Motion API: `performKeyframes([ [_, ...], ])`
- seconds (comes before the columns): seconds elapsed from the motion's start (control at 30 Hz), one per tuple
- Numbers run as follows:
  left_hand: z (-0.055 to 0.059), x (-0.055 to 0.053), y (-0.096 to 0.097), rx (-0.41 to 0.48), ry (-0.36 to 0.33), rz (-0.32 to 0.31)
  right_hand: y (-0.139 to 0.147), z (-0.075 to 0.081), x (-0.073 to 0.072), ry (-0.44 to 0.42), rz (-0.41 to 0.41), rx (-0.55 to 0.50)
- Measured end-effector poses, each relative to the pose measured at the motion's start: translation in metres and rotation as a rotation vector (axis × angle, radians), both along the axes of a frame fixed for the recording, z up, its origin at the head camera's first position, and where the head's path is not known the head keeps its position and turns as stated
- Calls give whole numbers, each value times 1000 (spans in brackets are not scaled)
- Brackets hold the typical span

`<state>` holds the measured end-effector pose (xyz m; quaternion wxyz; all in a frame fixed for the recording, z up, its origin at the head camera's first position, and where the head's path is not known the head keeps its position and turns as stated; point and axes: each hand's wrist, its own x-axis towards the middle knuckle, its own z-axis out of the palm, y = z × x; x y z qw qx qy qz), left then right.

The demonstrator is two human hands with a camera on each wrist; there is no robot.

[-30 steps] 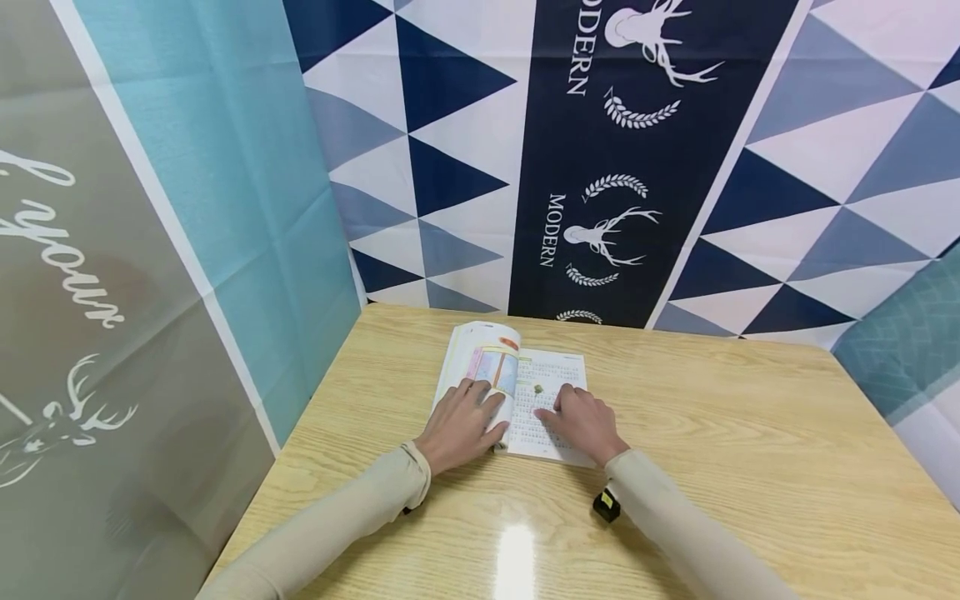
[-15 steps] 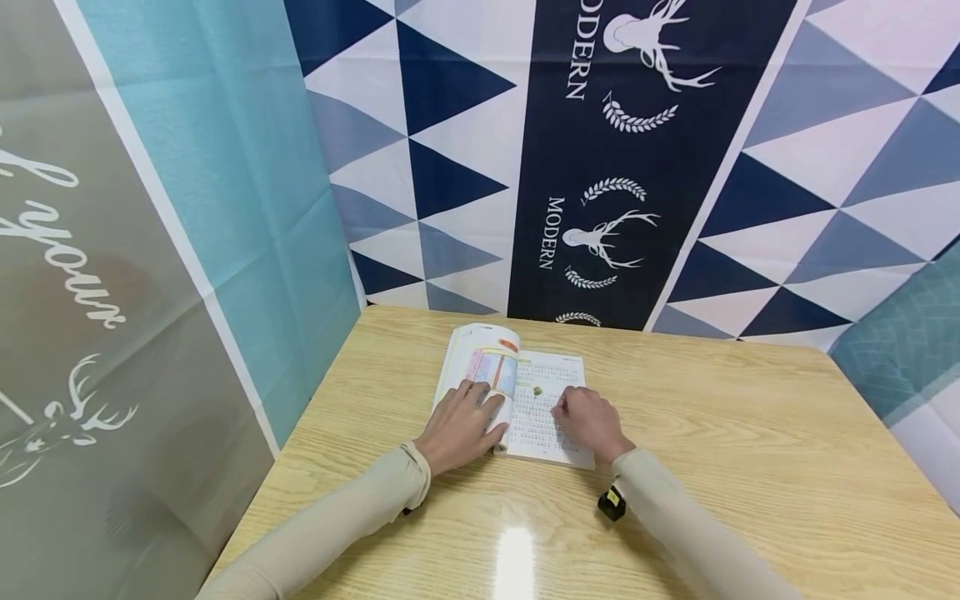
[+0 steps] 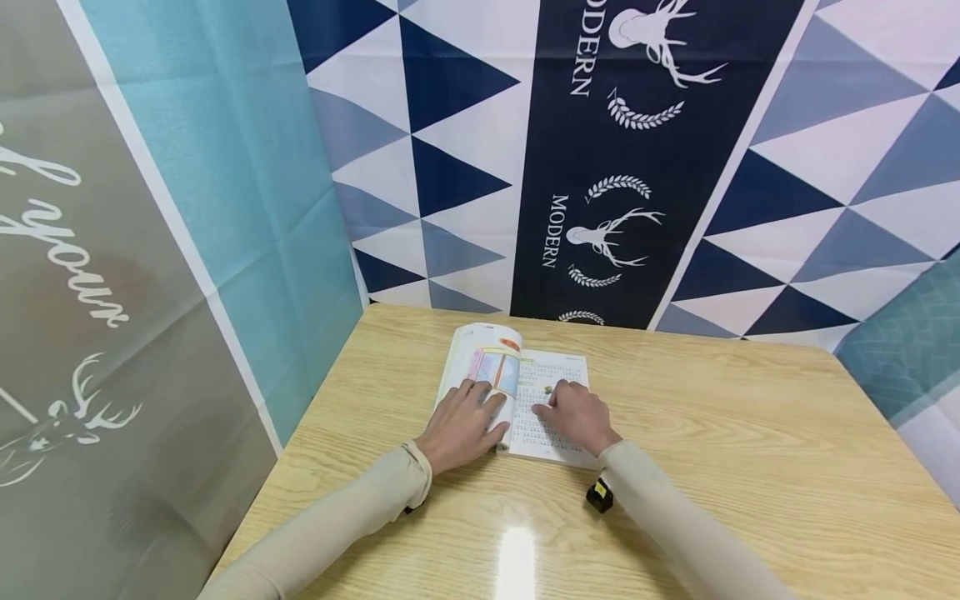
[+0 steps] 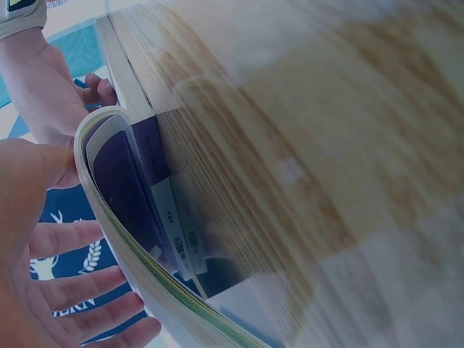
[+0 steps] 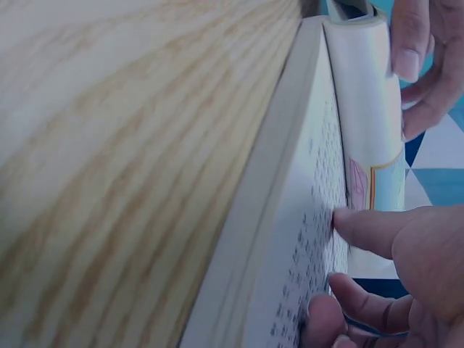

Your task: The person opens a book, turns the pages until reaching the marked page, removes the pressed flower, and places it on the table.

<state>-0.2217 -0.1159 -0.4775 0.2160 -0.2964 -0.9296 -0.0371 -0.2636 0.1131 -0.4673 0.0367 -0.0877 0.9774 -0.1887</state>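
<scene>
An open book [image 3: 558, 367] lies on the table, its right page printed with lines of small text. Its left part [image 3: 487, 337] bulges up in a curl and shows a coloured picture. My left hand [image 3: 460, 423] rests on that part with fingers spread; the left wrist view shows its fingers [image 4: 94, 293] against the pages and the dark cover beneath the curl. On the right page sits my right hand [image 3: 577, 417]. Its straight thumb [image 5: 370, 228] touches the page near the fold, and its other fingers [image 5: 326, 319] are bent with the tips at the paper.
The wooden table [image 3: 720, 433] extends to both sides and in front of the book. Patterned fabric [image 3: 592, 167] hangs behind it, with another hanging [image 3: 247, 208] at the left. A black device [image 3: 599, 496] sits under the right wrist.
My right hand pulled back slightly to the right, then moved left and a little farther up the page toward the fold. The left hand has stayed in place.
</scene>
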Motion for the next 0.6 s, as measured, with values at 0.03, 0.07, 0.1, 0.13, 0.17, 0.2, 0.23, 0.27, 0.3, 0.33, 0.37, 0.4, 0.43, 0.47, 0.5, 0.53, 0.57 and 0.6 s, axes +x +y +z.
performKeyframes([
  [0.03, 0, 0, 0, 1, -2, 1, 1, 0, -1, -8, 0, -8],
  [0.07, 0, 0, 0, 5, -3, -1, 2, 0, -2, -17, -1, -15],
  [0.1, 0, -1, 0, 6, -6, 0, 3, 1, -2, -24, -1, -21],
  [0.13, 0, -1, 0, 11, -7, -2, 5, 2, -2, -34, 0, -28],
  [0.17, 0, -1, 0, 12, -9, -1, 6, 3, -2, -42, -2, -29],
  [0.2, 1, -1, 0, 14, -9, -2, 8, 3, -2, -47, -1, -28],
  [0.23, 1, -1, 0, 15, -7, -3, 9, 4, -3, -48, -1, -27],
  [0.27, 1, -1, 0, 16, -5, -4, 11, 5, -3, -47, -2, -23],
  [0.3, 2, -1, 0, 16, -3, -3, 12, 6, -3, -44, 2, -23],
  [0.33, 2, -1, 0, 16, -1, -3, 13, 7, -4, -46, 4, -21],
  [0.37, 3, 0, 0, 15, 1, -3, 14, 7, -4, -45, 7, -18],
  [0.4, 3, 0, 0, 14, 5, -5, 15, 8, -5, -40, 16, -15],
  [0.43, 3, 0, 0, 14, 6, -5, 15, 8, -5, -37, 24, -10],
  [0.47, 3, 0, 0, 16, 7, -7, 16, 8, -5, -32, 38, -6],
  [0.5, 4, 0, 0, 20, 8, -10, 16, 8, -5, -31, 52, -1],
  [0.53, 4, 1, 0, 22, 8, -12, 16, 8, -4, -25, 66, 7],
  [0.57, 4, 1, 0, 22, 8, -12, 16, 8, -4, -21, 79, 12],
  [0.6, 4, 1, 1, 23, 7, -13, 16, 9, -4, -15, 95, 17],
])
